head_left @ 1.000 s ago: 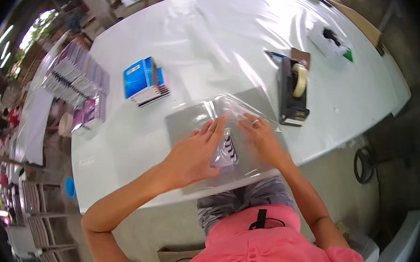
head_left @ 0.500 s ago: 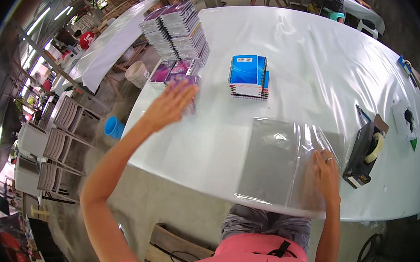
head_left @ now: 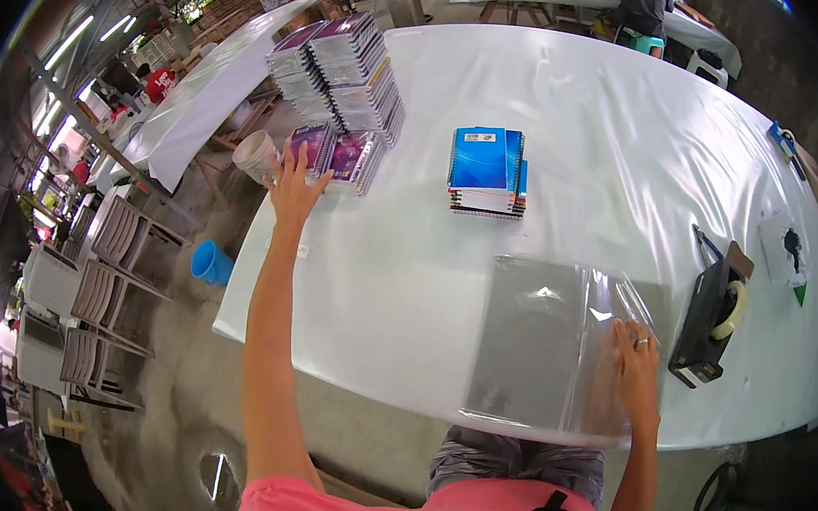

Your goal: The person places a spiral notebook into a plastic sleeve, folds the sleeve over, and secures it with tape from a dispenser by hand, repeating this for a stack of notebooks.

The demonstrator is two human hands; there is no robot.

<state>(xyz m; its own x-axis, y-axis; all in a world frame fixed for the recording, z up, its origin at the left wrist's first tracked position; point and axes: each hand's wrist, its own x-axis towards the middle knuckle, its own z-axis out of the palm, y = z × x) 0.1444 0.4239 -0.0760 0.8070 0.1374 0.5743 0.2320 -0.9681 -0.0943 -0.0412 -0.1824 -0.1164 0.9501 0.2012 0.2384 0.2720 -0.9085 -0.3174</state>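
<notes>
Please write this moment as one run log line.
left hand: spread at purple spiral notebooks, contact unclear; right hand: on clear plastic film; blue spiral notebooks: stacked; tape dispenser: right of film

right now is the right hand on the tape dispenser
No, the right hand rests on the clear plastic, left of the black tape dispenser.

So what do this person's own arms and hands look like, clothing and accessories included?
Both the left hand and right hand are ungloved. A ring shows on a right-hand finger. The left arm has a short pink sleeve at the top. No watch or bracelet shows on either wrist.
</notes>
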